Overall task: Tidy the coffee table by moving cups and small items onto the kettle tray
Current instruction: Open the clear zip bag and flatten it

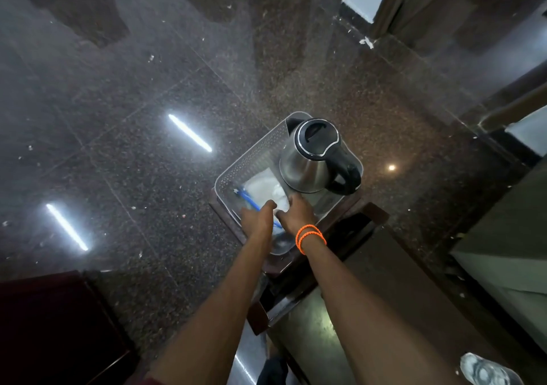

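Fingers (pixel 270 205) of both hands curl over white packets (pixel 266 184) in the tray (pixel 251 159).

Premises appear to be a hotel or guest room. Evidence: polished dark granite floor (pixel 148 118) reflecting ceiling tube lights; a steel electric kettle (pixel 313 159) standing in a clear plastic tray (pixel 251 153) on a small dark wooden table (pixel 349 230); dark wooden furniture (pixel 53 319) nearby; debris scattered across the floor.
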